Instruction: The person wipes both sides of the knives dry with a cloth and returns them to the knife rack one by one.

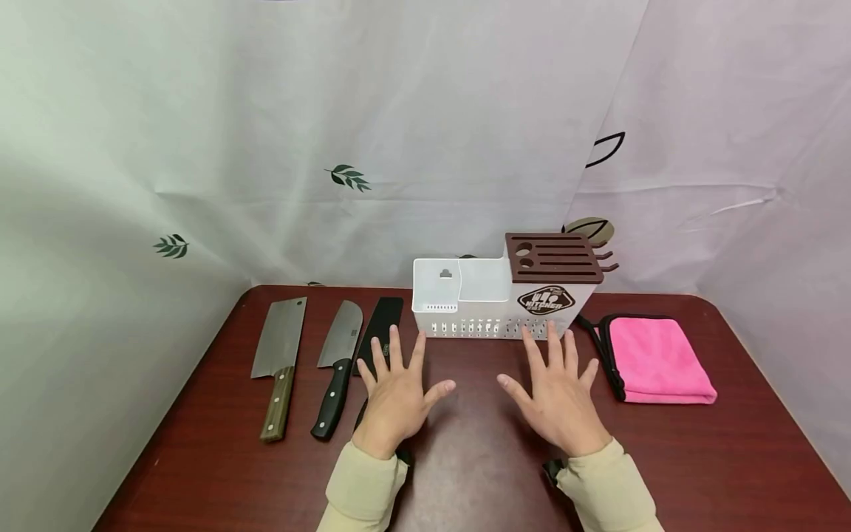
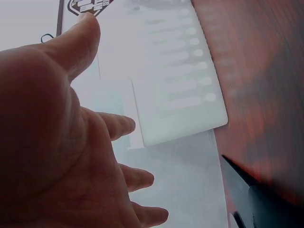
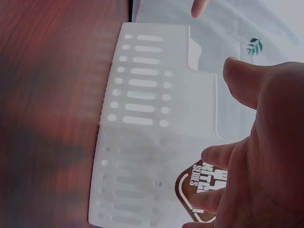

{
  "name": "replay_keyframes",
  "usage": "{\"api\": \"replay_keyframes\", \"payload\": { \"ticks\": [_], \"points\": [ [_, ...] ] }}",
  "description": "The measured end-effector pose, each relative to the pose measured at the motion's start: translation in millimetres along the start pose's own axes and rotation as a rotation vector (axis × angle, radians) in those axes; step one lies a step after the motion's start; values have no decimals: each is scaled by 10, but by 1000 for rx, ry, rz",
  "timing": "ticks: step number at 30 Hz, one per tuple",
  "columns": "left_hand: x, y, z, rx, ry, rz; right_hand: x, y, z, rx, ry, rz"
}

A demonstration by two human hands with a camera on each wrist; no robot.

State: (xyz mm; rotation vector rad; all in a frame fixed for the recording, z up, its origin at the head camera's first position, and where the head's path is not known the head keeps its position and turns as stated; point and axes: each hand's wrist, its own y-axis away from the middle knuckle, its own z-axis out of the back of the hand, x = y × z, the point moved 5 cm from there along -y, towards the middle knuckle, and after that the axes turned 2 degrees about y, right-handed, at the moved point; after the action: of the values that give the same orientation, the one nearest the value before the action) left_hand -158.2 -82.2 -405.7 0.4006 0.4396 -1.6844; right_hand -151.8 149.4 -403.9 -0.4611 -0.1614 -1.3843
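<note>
Both hands are spread with straight fingers and hold nothing. My left hand (image 1: 397, 403) is over the table, palm down, partly covering a black-bladed knife (image 1: 383, 325) whose handle is mostly hidden. Left of it lie a knife with a black handle (image 1: 332, 399) and a cleaver with a wooden handle (image 1: 278, 403), blades pointing away. My right hand (image 1: 561, 403) is in front of a white knife holder (image 1: 482, 325) with a brown slotted top (image 1: 555, 258). In the right wrist view, fingers overlap the holder's printed label (image 3: 194, 185); contact cannot be told.
Right of the right hand, a folded pink cloth (image 1: 658, 362) with black edging lies on the dark red table (image 1: 479, 473). Brown hooks (image 1: 605, 257) stick out from the holder's right side. A white patterned curtain (image 1: 412, 133) hangs behind the table.
</note>
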Motion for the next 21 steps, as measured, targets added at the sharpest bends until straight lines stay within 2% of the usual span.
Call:
{"api": "replay_keyframes", "payload": {
  "ticks": [9,14,21],
  "points": [
    [77,10,62,19,1,43,-71,6,63,17,15,-12],
    [140,25,145,2,-8,48,-115,0,100,23,23,-15],
    [302,49,241,18,-15,94,-188,6,132,10,39,-13]
  ]
}}
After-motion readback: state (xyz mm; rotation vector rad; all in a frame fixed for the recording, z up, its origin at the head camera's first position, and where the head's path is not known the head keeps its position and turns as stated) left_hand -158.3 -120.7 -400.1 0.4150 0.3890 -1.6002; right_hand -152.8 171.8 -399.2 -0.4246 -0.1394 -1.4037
